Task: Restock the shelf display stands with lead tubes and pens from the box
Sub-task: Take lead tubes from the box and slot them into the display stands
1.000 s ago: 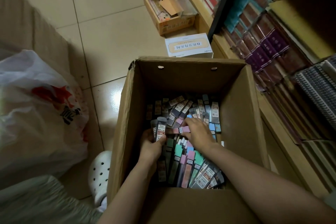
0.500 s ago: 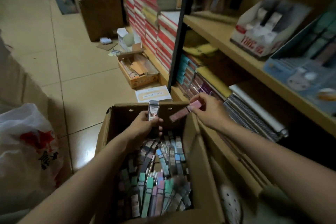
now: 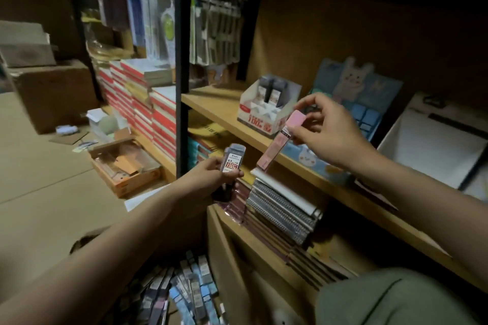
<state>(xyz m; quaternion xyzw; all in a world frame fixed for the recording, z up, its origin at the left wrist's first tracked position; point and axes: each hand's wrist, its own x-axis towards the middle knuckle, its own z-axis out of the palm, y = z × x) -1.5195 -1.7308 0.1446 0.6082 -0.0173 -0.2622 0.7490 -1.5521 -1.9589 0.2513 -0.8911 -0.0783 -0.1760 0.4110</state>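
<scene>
My left hand (image 3: 211, 178) grips a dark lead tube with a white and red label (image 3: 232, 159), upright, below the shelf edge. My right hand (image 3: 330, 132) pinches the top of a pink lead tube (image 3: 280, 144), which hangs tilted in front of the wooden shelf (image 3: 211, 105). A white display stand (image 3: 266, 111) with two dark tubes in it stands on that shelf, just left of my right hand. A blue display stand with a rabbit picture (image 3: 356, 92) is behind my right hand. The cardboard box (image 3: 221, 243) with several tubes is at the bottom.
A white tray (image 3: 433, 145) sits on the shelf at right. Spiral notebooks (image 3: 285, 206) lie on the lower shelf under the hands. A black upright post (image 3: 182, 60) divides the shelving; stacked books (image 3: 148, 103) and an open orange carton (image 3: 126, 166) lie to its left on the floor.
Both hands rose out of the box, each with a tube, up to the shelf. The view lifted from the box to the display stands.
</scene>
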